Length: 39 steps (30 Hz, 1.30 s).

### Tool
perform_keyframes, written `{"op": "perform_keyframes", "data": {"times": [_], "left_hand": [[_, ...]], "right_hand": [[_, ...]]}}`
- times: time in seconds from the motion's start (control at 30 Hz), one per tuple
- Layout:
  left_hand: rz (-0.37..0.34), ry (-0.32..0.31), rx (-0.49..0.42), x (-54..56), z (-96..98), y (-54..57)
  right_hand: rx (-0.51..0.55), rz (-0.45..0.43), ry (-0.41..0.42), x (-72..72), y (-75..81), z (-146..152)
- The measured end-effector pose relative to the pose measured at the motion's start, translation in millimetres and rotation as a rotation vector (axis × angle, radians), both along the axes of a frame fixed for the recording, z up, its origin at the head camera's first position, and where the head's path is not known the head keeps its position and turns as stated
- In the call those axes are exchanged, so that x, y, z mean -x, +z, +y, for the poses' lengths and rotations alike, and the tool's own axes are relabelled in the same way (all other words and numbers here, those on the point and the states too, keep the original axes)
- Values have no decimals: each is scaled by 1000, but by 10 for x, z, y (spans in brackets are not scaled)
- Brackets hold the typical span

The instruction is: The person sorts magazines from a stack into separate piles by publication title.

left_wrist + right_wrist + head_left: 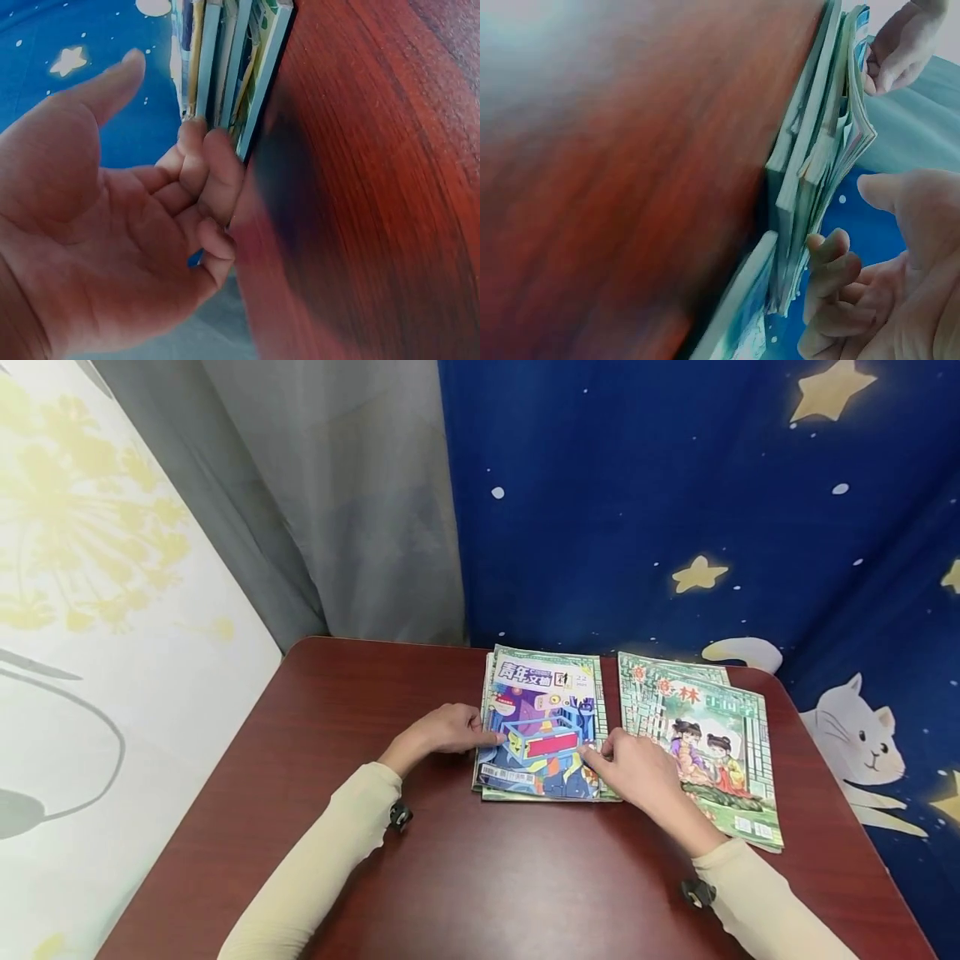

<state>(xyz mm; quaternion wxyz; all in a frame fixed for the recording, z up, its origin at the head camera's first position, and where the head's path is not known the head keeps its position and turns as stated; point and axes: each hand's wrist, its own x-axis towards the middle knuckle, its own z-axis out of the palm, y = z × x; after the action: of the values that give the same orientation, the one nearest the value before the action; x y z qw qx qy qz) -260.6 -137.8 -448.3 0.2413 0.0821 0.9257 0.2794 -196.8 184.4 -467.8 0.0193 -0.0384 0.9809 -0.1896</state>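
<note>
A stack of magazines [551, 706] with a purple illustrated cover on top lies flat on the table, its layers slightly uneven. At its left edge, my left hand [452, 728] touches the side with bent fingertips. The left wrist view shows those fingers against the magazine edges [225, 64], with the thumb raised apart. My right hand [637, 767] is at the stack's right side, thumb over the cover's edge. In the right wrist view its fingers [832, 296] are loosely bent beside the stacked page edges [817, 142], and the thumb stands away from them.
Overlapping magazines with green covers [727, 752] lie on the right, partly under my right forearm. The dark red table [480, 868] backs onto a grey curtain [375, 502] and a blue starry one [585, 527]. A patterned white wall [112, 610] stands left.
</note>
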Motion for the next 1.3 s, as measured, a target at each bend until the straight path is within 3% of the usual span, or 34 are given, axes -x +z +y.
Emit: {"op": "perform_keyframes", "data": {"times": [0.1,0.23,0.37,0.6,0.83,1.13,1.3], "left_hand": [[-20,-26,5,-26,-18,-1],[10,-74,9,-62,-22,-3],[41,-97,28,-95,-16,-21],[19,-121,45,-176,-4,-36],[92,-121,-25,-307,-49,-8],[70,-143,-134,-422,-161,41],[67,-115,-226,-456,-305,34]], "right_hand": [[-44,-54,14,45,21,-63],[-60,-126,5,100,35,-117],[-37,-179,9,129,52,-133],[2,-220,50,145,35,-132],[18,-200,71,87,15,-146],[12,-133,97,-31,70,-275],[62,-86,111,-28,35,-395]]}}
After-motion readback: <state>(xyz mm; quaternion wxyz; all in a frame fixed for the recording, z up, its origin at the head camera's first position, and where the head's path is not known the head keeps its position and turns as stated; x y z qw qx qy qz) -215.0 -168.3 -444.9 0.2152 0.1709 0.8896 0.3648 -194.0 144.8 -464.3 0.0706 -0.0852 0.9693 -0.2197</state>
